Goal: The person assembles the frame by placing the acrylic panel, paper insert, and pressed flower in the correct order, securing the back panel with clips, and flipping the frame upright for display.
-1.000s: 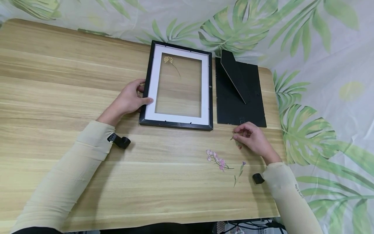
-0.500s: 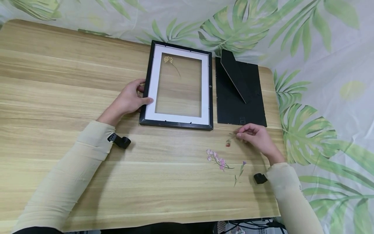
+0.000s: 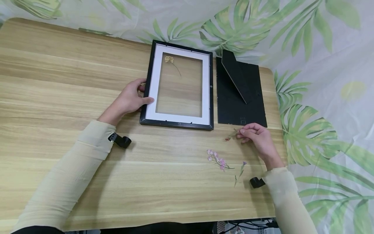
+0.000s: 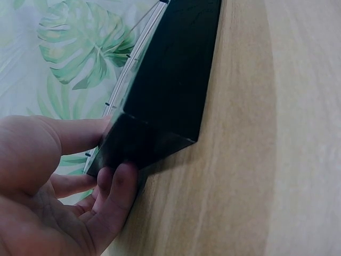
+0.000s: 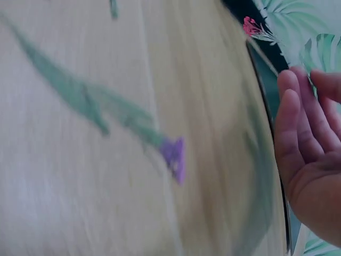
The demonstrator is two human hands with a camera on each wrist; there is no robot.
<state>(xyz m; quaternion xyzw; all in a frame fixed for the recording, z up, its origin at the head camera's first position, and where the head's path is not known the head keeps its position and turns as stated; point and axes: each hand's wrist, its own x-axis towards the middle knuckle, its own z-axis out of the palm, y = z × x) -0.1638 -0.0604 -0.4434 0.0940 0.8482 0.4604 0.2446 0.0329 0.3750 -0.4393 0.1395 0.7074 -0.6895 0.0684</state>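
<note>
My left hand (image 3: 130, 99) grips the left side of a black picture frame (image 3: 177, 124), thumb on its white mat (image 3: 151, 81). In the left wrist view, its fingers curl at a corner of the frame. Inside the mat's opening, near the top left, lies a dried yellow flower (image 3: 169, 59) with a thin stem. Right of the frame's lower corner, my right hand (image 3: 257, 138) pinches the stem of a small dried red flower (image 3: 227, 138). That red flower head (image 5: 250, 26) also shows beyond the fingertips in the right wrist view.
A black backboard (image 3: 254, 91) with its easel leg (image 3: 233, 76) raised lies right of the frame. Nearer me on the wooden table (image 3: 131, 191) are a pink flower sprig (image 3: 222, 163) and a purple flower (image 3: 244, 163). A leaf-patterned cloth (image 3: 315, 97) borders the table.
The right hand has turned, and the red flower has swung out to the left of its fingertips, its head lifting slightly. My left hand and the frame stay put.
</note>
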